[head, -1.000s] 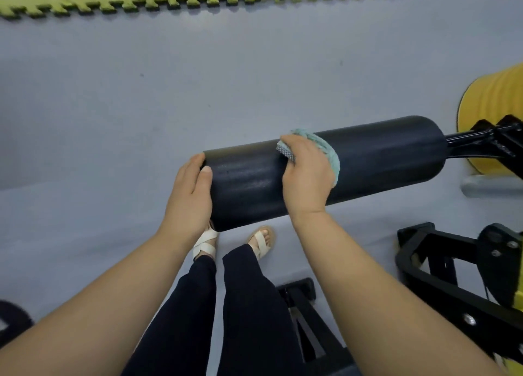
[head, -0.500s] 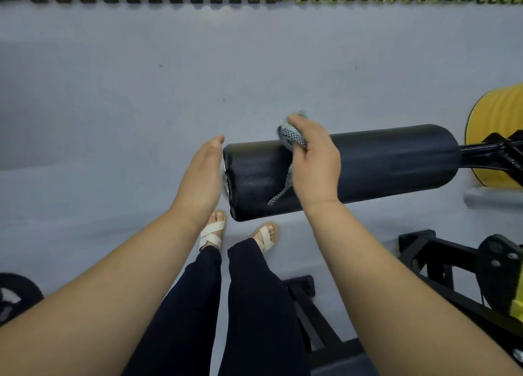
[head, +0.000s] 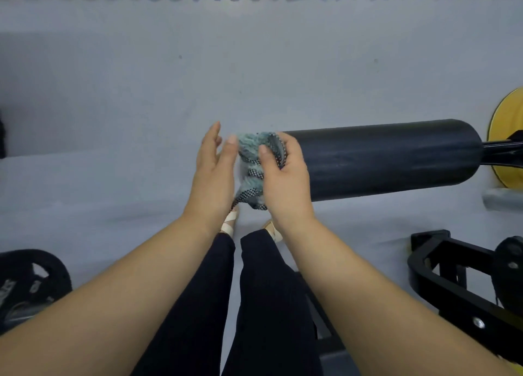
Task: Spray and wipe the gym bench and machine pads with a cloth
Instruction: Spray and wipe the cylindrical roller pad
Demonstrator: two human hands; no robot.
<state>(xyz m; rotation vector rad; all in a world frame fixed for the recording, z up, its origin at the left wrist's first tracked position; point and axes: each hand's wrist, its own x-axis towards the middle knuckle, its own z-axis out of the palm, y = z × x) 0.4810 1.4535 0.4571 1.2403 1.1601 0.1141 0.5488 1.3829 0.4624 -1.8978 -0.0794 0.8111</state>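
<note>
One teal cloth (head: 251, 148) — bunched, dotted trim — is gripped by the right hand (head: 285, 183) at the black pad (head: 382, 157) end; the left hand (head: 212, 177) is held flat beside it.

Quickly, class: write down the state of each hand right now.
Left hand: open, fingers straight, holding nothing.
Right hand: closed, gripping the bunched cloth by the roller pad end.

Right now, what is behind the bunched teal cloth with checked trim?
The free end of the black cylindrical foam pad, which extends rightward. The bunched teal cloth and the gripping right hand cover its end face, so that cannot be seen.
</note>
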